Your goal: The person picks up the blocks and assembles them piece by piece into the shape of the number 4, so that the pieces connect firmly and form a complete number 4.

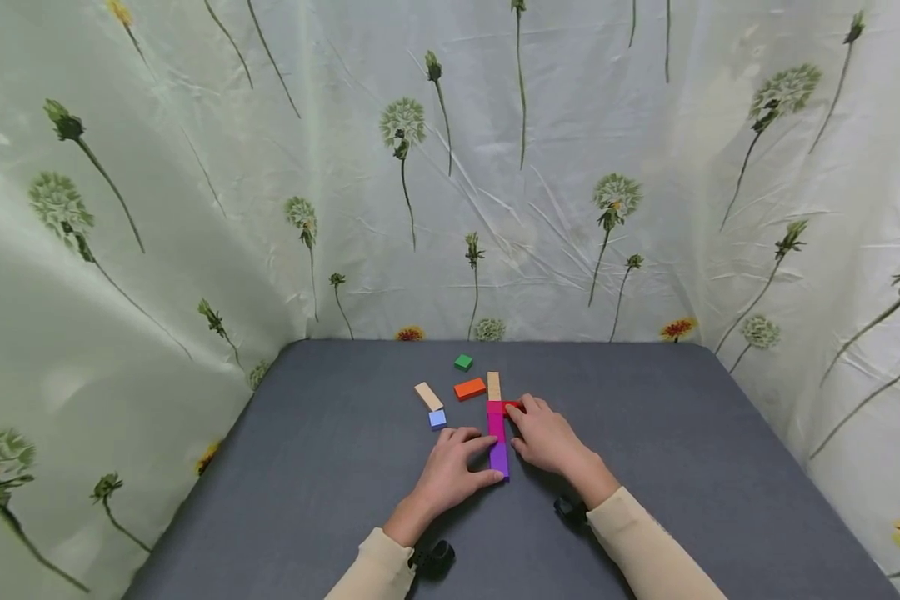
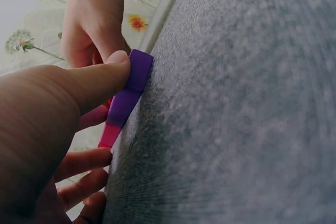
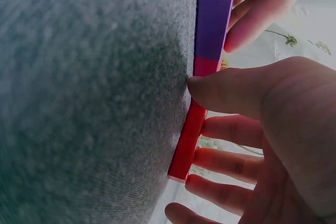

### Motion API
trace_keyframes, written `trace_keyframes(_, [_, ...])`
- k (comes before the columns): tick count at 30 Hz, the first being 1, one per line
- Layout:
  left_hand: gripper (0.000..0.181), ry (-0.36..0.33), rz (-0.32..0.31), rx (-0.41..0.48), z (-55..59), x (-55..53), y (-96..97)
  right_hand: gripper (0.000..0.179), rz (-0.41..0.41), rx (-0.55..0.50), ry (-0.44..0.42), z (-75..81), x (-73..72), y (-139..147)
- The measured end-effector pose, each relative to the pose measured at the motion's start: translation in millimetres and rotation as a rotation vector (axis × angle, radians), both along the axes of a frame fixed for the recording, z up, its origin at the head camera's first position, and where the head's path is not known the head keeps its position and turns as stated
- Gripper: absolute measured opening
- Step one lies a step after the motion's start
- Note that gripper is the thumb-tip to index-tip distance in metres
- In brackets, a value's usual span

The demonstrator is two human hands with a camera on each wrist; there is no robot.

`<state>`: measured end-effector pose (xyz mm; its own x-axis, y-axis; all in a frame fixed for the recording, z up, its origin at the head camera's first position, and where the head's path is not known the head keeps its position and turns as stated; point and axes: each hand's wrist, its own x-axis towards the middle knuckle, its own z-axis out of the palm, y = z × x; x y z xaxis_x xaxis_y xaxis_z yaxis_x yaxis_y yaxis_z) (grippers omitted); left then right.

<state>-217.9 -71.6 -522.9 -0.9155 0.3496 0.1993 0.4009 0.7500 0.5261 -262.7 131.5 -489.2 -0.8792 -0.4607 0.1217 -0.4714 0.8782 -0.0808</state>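
A purple block, a pink block and a plain wooden block form a straight row running away from me. At the pink block's right side a red block sticks out crosswise. My left hand holds the purple block, thumb at its near end and index finger near where it meets the pink. My right hand touches the red block with its fingertips. In the right wrist view its fingers lie along the red block, with the thumb near the corner beside the pink.
Left of the row lie an orange block, a small green block, another plain wooden block and a light blue block. All rest on a grey tabletop. A flower-printed curtain stands around the table's back and sides.
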Motion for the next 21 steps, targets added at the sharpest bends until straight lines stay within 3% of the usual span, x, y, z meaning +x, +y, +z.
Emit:
trace_keyframes(12, [0.056, -0.022, -0.009, 0.06, 4.8, -5.0, 0.6, 0.057, -0.003, 0.034, -0.033, 4.6, -1.3, 1.5])
trace_keyframes(21, [0.041, 0.026, -0.018, 0.105, 23.9, -18.6, -7.5, 0.06, 0.007, 0.027, -0.016, 2.7, -0.9, 3.0])
